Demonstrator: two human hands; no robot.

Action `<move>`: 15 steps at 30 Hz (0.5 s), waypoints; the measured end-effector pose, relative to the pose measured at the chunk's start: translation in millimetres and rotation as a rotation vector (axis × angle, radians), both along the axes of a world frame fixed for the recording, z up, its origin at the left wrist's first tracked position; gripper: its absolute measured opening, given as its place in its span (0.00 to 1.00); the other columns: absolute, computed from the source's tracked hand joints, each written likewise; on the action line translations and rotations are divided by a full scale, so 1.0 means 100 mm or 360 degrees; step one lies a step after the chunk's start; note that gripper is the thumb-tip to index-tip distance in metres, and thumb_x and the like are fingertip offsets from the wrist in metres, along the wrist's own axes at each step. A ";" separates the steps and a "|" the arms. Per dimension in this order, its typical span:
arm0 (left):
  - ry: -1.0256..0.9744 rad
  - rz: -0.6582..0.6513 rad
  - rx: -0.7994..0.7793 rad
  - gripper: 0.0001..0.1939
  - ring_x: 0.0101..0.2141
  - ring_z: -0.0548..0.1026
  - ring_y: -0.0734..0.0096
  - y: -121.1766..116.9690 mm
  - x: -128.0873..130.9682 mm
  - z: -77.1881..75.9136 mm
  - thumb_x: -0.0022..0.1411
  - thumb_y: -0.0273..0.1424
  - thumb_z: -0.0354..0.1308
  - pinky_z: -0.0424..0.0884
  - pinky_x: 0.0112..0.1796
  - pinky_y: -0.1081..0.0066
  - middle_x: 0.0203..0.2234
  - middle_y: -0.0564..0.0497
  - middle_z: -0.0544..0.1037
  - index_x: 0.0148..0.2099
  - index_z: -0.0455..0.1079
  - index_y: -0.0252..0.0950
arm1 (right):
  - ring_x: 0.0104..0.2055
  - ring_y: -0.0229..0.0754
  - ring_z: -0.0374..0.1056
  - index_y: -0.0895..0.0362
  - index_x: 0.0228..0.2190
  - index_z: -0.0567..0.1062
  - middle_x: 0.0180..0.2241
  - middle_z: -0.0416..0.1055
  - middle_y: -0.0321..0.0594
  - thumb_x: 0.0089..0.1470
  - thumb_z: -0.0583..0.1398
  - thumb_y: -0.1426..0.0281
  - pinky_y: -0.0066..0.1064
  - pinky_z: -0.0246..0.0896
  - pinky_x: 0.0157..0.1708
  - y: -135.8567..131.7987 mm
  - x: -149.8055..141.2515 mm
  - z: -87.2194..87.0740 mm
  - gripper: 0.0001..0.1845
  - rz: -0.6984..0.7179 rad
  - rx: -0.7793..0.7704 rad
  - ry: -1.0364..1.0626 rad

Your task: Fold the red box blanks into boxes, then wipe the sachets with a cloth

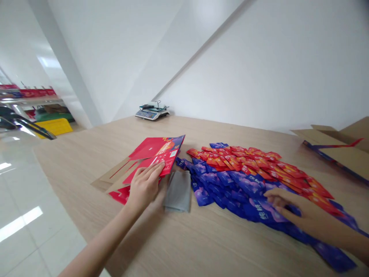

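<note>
The person's left hand (145, 184) lies over the near part of the red printed cardboard (144, 148), fingers nearly straight across its face; the thumb is hidden, so whether the board is pinched or merely pressed cannot be told. The board spreads ahead of this hand and to its left, its right edge tilted up from the table (201, 246), with brown inner faces showing. The right hand (300, 209) is half curled, low over the blue packets (219, 188); blur leaves it unclear whether a packet is caught between thumb and fingers. The blue heap extends ahead of this hand and to its left, with the orange-red packets (242, 159) just beyond. Between the hands, nearer the left, lies a grey, filmy plastic piece (178, 192). Well beyond the left hand stands a scale (152, 113); beyond the right hand, farther right, an open cardboard box (323, 136).

Handling, as judged by eye: the board should be light and fairly stiff, bending at its creases, best held by an edge between thumb and flat fingers. The packets seem light, soft-walled and slippery; a pinch at a sealed end would suit them.
</note>
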State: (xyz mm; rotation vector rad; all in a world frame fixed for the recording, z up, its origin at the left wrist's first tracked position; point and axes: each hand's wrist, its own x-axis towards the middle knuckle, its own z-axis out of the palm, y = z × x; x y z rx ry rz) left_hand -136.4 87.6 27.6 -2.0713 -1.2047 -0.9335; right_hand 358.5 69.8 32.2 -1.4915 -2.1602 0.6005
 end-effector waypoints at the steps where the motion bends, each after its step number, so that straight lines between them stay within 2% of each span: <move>1: 0.0002 -0.0181 0.0073 0.21 0.50 0.77 0.61 -0.11 0.05 0.07 0.69 0.22 0.47 0.68 0.45 0.64 0.48 0.43 0.79 0.61 0.65 0.38 | 0.42 0.46 0.73 0.51 0.48 0.75 0.39 0.77 0.42 0.55 0.60 0.55 0.35 0.69 0.44 0.02 0.07 -0.03 0.21 -0.0015 -0.0087 0.0104; 3: 0.0102 -0.0501 0.0093 0.22 0.55 0.73 0.63 -0.34 0.19 0.21 0.71 0.23 0.44 0.66 0.51 0.63 0.50 0.44 0.78 0.64 0.62 0.39 | 0.41 0.47 0.73 0.52 0.47 0.75 0.38 0.77 0.44 0.53 0.61 0.52 0.36 0.69 0.44 0.05 0.19 -0.09 0.23 -0.0098 -0.0254 0.0372; 5: 0.0280 -0.0764 0.0041 0.21 0.58 0.69 0.64 -0.55 0.36 0.33 0.73 0.24 0.40 0.62 0.57 0.62 0.51 0.45 0.78 0.63 0.63 0.37 | 0.38 0.48 0.74 0.53 0.42 0.76 0.37 0.77 0.45 0.53 0.59 0.48 0.39 0.71 0.40 0.03 0.29 -0.15 0.24 -0.0223 -0.0451 0.0769; 7: 0.0497 -0.0965 -0.0027 0.20 0.60 0.66 0.64 -0.71 0.53 0.42 0.73 0.24 0.40 0.58 0.60 0.62 0.52 0.45 0.77 0.61 0.66 0.34 | 0.36 0.50 0.76 0.52 0.40 0.77 0.36 0.78 0.47 0.55 0.52 0.42 0.41 0.72 0.38 -0.07 0.38 -0.21 0.30 -0.0296 -0.0684 0.1246; 9: 0.0607 -0.1102 -0.0068 0.19 0.61 0.66 0.64 -0.80 0.68 0.46 0.72 0.23 0.43 0.58 0.61 0.62 0.53 0.45 0.76 0.59 0.67 0.33 | 0.36 0.51 0.76 0.51 0.41 0.77 0.36 0.79 0.48 0.56 0.44 0.39 0.43 0.72 0.37 -0.26 0.50 -0.29 0.36 -0.0298 -0.0871 0.1567; 11: 0.0583 -0.1198 -0.0102 0.19 0.60 0.66 0.64 -0.86 0.80 0.43 0.70 0.22 0.46 0.60 0.61 0.62 0.53 0.44 0.76 0.59 0.67 0.33 | 0.35 0.52 0.77 0.50 0.40 0.77 0.34 0.80 0.49 0.56 0.42 0.39 0.44 0.73 0.36 -0.50 0.62 -0.39 0.37 -0.0352 -0.0896 0.1613; 12: 0.0553 -0.1243 -0.0115 0.19 0.60 0.67 0.64 -0.87 0.84 0.41 0.70 0.22 0.47 0.61 0.60 0.63 0.53 0.44 0.76 0.59 0.67 0.34 | 0.34 0.52 0.77 0.50 0.39 0.78 0.34 0.80 0.48 0.55 0.45 0.40 0.44 0.73 0.36 -0.62 0.69 -0.44 0.34 -0.0431 -0.0842 0.1586; 15: 0.0600 -0.1377 -0.0130 0.19 0.60 0.66 0.63 -0.89 0.90 0.30 0.69 0.22 0.49 0.61 0.60 0.63 0.54 0.44 0.75 0.60 0.67 0.34 | 0.39 0.51 0.77 0.48 0.39 0.78 0.40 0.80 0.43 0.51 0.61 0.51 0.42 0.74 0.41 -0.93 0.84 -0.61 0.19 -0.0720 -0.0637 0.1586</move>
